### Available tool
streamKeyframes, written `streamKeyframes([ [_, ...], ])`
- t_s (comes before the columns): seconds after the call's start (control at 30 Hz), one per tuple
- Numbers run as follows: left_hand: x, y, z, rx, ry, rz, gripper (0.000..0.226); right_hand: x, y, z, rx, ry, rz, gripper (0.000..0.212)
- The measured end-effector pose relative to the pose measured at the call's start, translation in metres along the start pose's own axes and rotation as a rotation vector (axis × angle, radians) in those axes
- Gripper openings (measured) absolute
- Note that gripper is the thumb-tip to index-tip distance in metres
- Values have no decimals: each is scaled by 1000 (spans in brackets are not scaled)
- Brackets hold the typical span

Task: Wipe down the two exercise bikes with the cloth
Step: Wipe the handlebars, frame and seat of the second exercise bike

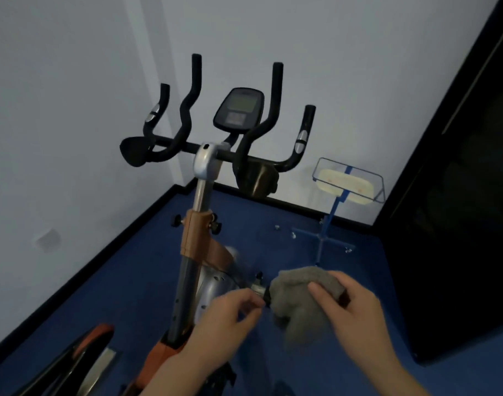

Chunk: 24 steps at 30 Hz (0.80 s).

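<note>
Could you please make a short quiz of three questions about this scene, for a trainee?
1. True or false: the grey cloth lies on the blue floor.
2. Which hand grips the cloth: A) left hand, B) right hand?
3. Fill in: the console sits between the black ____.

Key:
1. False; it is held against a part of the exercise bike.
2. B.
3. Handlebars.

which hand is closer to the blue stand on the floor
Right. The right hand, gripping the grey cloth, sits just below the blue stand; the left hand is farther left, by the bike frame.
</note>
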<state>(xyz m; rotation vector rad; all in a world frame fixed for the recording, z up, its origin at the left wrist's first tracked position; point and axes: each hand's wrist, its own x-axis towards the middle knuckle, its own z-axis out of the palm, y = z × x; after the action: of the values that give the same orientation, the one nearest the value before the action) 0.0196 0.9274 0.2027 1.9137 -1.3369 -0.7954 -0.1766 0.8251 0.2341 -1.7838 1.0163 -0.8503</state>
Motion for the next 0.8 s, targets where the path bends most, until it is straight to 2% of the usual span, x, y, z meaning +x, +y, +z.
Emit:
streamKeyframes([
  [0.1,28,7,-7,-28,96,-24,13,44,0,3,52,13,-29,10],
  [0.23,65,16,-23,-23,128,11,14,98,-5,5,133,38,-29,10],
  [0.33,103,21,-34,-60,235,9,21,132,-4,7,195,52,-33,10],
  [0.47,136,30,-44,-88,303,66,21,164,-10,24,249,61,1,10],
  [0.7,187,20,-93,18,423,205,22,207,-34,71,279,200,-56,17],
  [0.8,213,-2,-125,66,448,207,21,216,-43,95,268,221,-89,20],
])
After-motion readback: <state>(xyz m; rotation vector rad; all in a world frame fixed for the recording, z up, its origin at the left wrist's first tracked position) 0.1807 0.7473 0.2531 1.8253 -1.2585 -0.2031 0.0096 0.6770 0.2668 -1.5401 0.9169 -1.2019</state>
